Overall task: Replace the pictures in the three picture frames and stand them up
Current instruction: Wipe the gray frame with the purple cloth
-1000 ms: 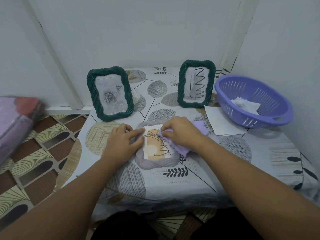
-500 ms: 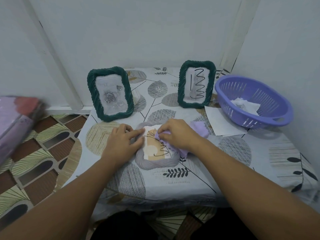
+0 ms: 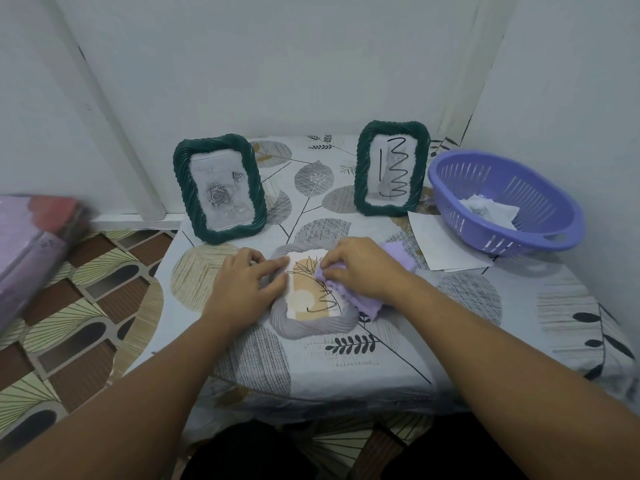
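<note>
A grey rope-edged picture frame (image 3: 313,329) lies flat at the middle of the table, showing a beige leaf picture with a black scribble on its glass. My left hand (image 3: 244,284) presses flat on the frame's left edge. My right hand (image 3: 360,266) holds a lilac cloth (image 3: 349,301) bunched against the glass on the right side. Two dark green frames stand upright behind: the left one (image 3: 220,188) shows a grey rose, the right one (image 3: 393,168) bears a black scribble.
A purple plastic basket (image 3: 502,202) with crumpled white paper sits at the right, against the wall. White paper sheets (image 3: 440,245) lie beside it. The table (image 3: 485,334) has a leaf-print cloth. A blurred purple object (image 3: 31,244) is at the left over patterned floor.
My right hand with the cloth has slid a little to the left across the glass of the grey frame. The left hand has stayed in place.
</note>
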A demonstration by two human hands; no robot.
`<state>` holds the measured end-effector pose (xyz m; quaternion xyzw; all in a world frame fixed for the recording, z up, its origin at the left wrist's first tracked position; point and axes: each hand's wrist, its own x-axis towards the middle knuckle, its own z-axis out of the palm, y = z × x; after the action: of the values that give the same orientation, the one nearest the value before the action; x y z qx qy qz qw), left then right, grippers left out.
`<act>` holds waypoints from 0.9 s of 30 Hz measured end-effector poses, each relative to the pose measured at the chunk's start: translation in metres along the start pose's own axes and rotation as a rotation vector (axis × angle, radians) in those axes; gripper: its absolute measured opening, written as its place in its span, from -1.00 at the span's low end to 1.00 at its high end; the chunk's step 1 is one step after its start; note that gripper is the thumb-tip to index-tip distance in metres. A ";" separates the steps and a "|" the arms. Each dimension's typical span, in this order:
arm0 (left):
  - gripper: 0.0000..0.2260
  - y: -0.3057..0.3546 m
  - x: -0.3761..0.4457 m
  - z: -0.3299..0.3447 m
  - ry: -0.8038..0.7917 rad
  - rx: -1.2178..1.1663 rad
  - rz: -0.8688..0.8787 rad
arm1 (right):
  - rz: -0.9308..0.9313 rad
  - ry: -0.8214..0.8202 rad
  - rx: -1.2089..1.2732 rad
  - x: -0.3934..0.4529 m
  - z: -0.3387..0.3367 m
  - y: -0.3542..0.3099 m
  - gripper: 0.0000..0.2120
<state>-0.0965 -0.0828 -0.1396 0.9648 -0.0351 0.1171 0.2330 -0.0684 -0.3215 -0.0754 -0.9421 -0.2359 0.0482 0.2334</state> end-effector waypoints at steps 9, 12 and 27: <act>-0.44 0.000 0.000 0.000 0.009 -0.001 0.000 | 0.027 -0.059 0.057 -0.003 -0.006 -0.002 -0.85; -0.43 0.001 -0.001 0.000 0.012 -0.004 -0.003 | 0.025 0.052 0.001 0.000 0.005 -0.009 -0.85; -0.46 0.000 -0.001 0.001 0.018 -0.024 -0.007 | 0.003 -0.125 0.099 -0.006 -0.004 0.004 -0.90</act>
<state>-0.0969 -0.0834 -0.1405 0.9609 -0.0311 0.1245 0.2455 -0.0708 -0.3293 -0.0739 -0.9249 -0.2460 0.1190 0.2643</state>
